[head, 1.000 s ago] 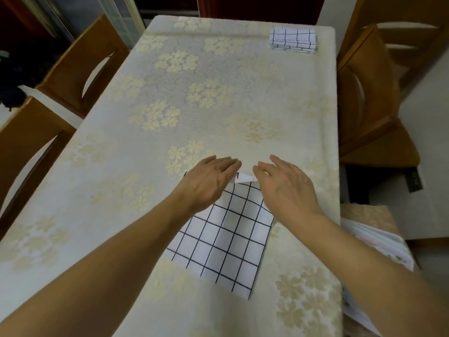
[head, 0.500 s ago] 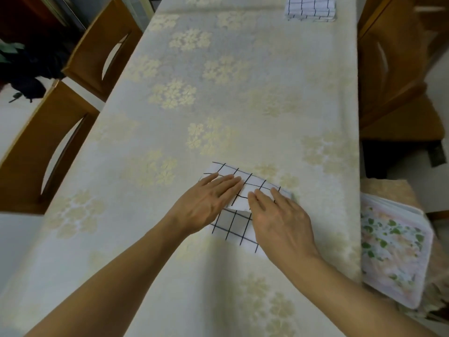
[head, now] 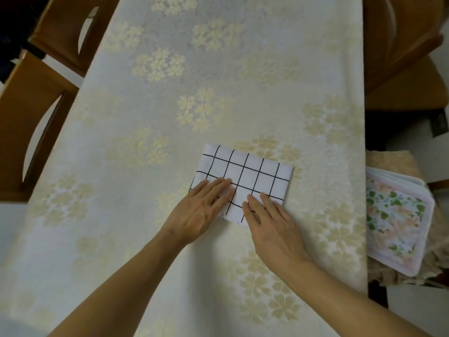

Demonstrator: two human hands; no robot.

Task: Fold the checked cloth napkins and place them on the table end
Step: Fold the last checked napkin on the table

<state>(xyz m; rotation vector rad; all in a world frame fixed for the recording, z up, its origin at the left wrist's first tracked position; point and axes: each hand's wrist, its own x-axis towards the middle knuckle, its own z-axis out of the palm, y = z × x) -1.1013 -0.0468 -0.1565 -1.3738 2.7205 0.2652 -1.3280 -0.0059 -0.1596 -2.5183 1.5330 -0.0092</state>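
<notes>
L hand [head: 202, 210] lies flat, fingers straight, pressing the near-left part of the checked napkin [head: 252, 173]; grip released, nothing pinched. R hand [head: 272, 220] likewise flat, fingers straight w/ tips on the napkin's near-right edge, grip released too. Both palms down, hands just beside each other, not touching. Napkin is folded to a tilted rectangle, white w/ black grid, lying flat on the surface [head: 145, 239], right of centre, under both hands. Surface wears a pale cloth w/ cream flower clusters. Beyond: wooden chairs [head: 31, 113] along the left side, another chair [head: 401, 69] at right. Floral-patterned stack [head: 398, 224] sits off the surface's right edge on a beige cloth.
</notes>
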